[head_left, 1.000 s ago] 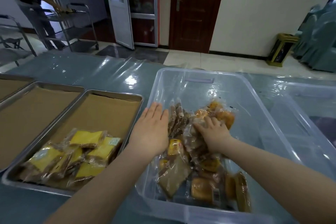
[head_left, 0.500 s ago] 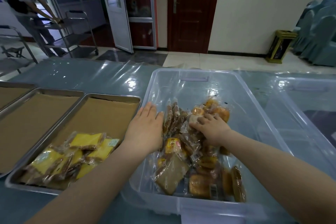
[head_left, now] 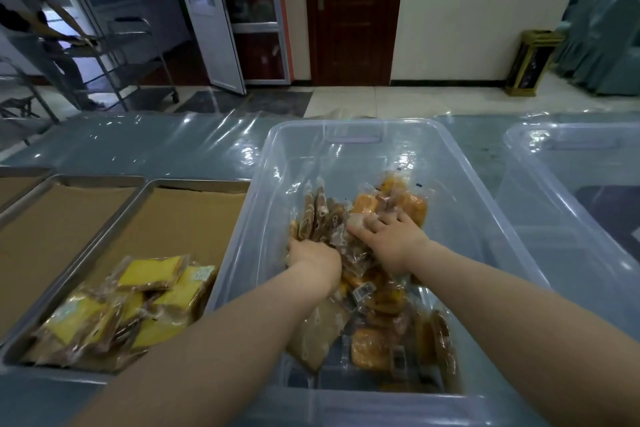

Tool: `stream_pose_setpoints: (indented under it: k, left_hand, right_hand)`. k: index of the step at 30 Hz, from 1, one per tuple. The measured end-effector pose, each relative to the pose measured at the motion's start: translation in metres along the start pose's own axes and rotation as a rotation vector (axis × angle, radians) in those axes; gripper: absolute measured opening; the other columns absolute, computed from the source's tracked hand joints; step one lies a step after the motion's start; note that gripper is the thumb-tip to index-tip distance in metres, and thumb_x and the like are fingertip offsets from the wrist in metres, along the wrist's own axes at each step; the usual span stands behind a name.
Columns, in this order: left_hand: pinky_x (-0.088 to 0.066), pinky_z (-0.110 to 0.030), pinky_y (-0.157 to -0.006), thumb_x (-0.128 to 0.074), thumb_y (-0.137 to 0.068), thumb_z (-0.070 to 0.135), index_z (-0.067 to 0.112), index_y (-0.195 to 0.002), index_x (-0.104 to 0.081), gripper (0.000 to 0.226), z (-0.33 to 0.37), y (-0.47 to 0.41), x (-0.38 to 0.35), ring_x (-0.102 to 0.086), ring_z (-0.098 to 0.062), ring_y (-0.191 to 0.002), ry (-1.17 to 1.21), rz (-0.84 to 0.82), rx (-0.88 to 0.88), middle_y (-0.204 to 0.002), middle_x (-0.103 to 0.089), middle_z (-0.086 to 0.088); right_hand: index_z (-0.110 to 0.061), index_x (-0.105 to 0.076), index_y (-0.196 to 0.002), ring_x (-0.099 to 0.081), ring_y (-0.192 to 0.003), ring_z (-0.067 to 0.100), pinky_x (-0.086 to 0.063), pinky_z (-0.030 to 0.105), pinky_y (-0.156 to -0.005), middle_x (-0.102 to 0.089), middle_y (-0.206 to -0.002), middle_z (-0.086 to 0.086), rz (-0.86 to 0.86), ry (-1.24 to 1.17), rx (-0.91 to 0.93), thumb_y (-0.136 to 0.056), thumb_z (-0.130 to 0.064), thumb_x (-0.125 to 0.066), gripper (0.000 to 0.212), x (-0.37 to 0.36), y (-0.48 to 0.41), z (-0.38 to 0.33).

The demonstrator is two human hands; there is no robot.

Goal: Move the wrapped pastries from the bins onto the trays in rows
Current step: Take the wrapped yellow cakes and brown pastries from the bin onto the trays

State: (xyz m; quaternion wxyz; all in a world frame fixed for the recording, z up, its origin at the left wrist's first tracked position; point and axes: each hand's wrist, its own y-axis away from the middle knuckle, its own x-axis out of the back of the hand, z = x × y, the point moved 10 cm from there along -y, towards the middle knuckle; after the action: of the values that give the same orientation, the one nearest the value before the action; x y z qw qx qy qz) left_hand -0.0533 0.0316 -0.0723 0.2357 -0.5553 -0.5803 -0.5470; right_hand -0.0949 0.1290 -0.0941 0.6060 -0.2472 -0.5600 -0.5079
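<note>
A clear plastic bin (head_left: 349, 135) in front of me holds a heap of wrapped pastries (head_left: 377, 347), brown and orange. Both my hands are inside it. My left hand (head_left: 313, 258) has its fingers curled down into the brown packets (head_left: 317, 215) at the heap's left. My right hand (head_left: 391, 239) lies spread on top of the orange packets (head_left: 412, 206), fingers pressing into the wrappers. To the left, a metal tray (head_left: 197, 184) lined with brown paper carries a loose pile of yellow wrapped pastries (head_left: 149, 302) at its near end.
A second lined tray (head_left: 69, 180) lies further left, with a third at the frame edge. Another clear bin (head_left: 568, 149) stands to the right. Shiny plastic sheeting covers the table. A person with a metal cart (head_left: 138, 55) stands far left near the doors.
My left hand moved from the bin's left rim down into the packets and curled its fingers. My right hand shifted slightly further into the heap.
</note>
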Motion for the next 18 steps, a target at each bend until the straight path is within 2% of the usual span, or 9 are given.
stream_pose_setpoints:
  k: [3,5,7,9,11,14,16,18]
  left_hand:
    - [-0.04,-0.041,-0.08,-0.054,-0.09,0.031,0.011,-0.118,-0.051,0.034,-0.004,-0.007,-0.027,-0.057,-0.029,-0.099,0.029,-0.06,0.018,-0.11,-0.061,-0.008]
    - [-0.04,-0.04,-0.08,-0.056,-0.088,0.024,0.012,-0.123,-0.045,0.038,-0.004,-0.011,-0.033,-0.057,-0.029,-0.101,0.025,-0.066,-0.002,-0.112,-0.06,-0.008]
    - [-0.039,-0.043,-0.083,-0.054,-0.086,0.014,0.014,-0.118,-0.046,0.033,0.003,-0.015,-0.032,-0.057,-0.03,-0.101,0.016,-0.05,-0.055,-0.111,-0.061,-0.007]
    - [-0.038,-0.044,-0.087,-0.052,-0.086,0.009,0.014,-0.109,-0.05,0.024,0.012,-0.017,-0.025,-0.058,-0.03,-0.099,-0.003,-0.008,-0.098,-0.107,-0.062,-0.006]
    - [-0.037,-0.046,-0.088,-0.051,-0.087,0.009,0.014,-0.114,-0.05,0.028,0.014,-0.019,-0.011,-0.059,-0.029,-0.101,-0.007,0.08,-0.094,-0.108,-0.063,-0.006]
    - [-0.035,-0.047,-0.093,-0.046,-0.09,0.01,0.011,-0.129,-0.041,0.039,0.005,-0.021,0.016,-0.053,-0.032,-0.111,0.044,0.257,-0.039,-0.121,-0.057,-0.011]
    - [-0.036,-0.048,-0.095,-0.048,-0.089,0.011,0.012,-0.124,-0.041,0.036,-0.002,-0.018,0.027,-0.049,-0.033,-0.113,0.085,0.336,0.001,-0.123,-0.054,-0.012]
    - [-0.038,-0.046,-0.091,-0.052,-0.086,0.01,0.013,-0.118,-0.041,0.034,-0.008,-0.014,0.037,-0.049,-0.033,-0.111,0.122,0.406,0.029,-0.12,-0.053,-0.012]
  right_hand:
    - [-0.032,0.016,-0.149,-0.007,-0.143,0.04,-0.008,0.06,-0.112,0.006,-0.159,0.013,-0.016,-0.064,-0.004,-0.084,-0.028,-0.056,0.097,-0.016,-0.002,-0.002]
    - [-0.033,0.023,-0.146,0.001,-0.143,0.042,-0.008,0.061,-0.113,0.014,-0.158,0.013,-0.03,-0.084,0.007,-0.081,-0.044,-0.061,0.107,-0.022,-0.003,-0.003]
    - [-0.036,0.029,-0.142,0.008,-0.142,0.044,-0.007,0.064,-0.112,0.019,-0.156,0.013,-0.032,-0.069,0.008,-0.078,-0.05,-0.066,0.115,-0.026,-0.002,-0.005]
    - [-0.039,0.032,-0.139,0.01,-0.142,0.045,-0.008,0.067,-0.111,0.02,-0.156,0.014,-0.013,-0.037,0.0,-0.081,-0.047,-0.067,0.115,-0.028,-0.002,-0.007]
    - [-0.044,0.031,-0.138,0.009,-0.141,0.046,-0.011,0.068,-0.11,0.018,-0.157,0.014,0.023,-0.03,0.019,-0.084,-0.048,-0.064,0.109,-0.024,-0.004,-0.009]
    - [-0.045,0.02,-0.143,0.009,-0.142,0.044,-0.008,0.065,-0.11,0.016,-0.158,0.011,0.027,-0.056,0.052,-0.085,-0.048,-0.06,0.099,-0.019,-0.006,-0.009]
    - [-0.043,0.014,-0.146,0.01,-0.143,0.042,-0.005,0.064,-0.112,0.014,-0.159,0.009,-0.007,-0.103,0.049,-0.085,-0.046,-0.06,0.096,-0.019,-0.007,-0.007]
    - [-0.046,0.011,-0.146,0.008,-0.144,0.041,-0.004,0.064,-0.113,0.01,-0.16,0.007,-0.032,-0.172,0.046,-0.087,-0.047,-0.057,0.09,-0.016,-0.006,-0.006]
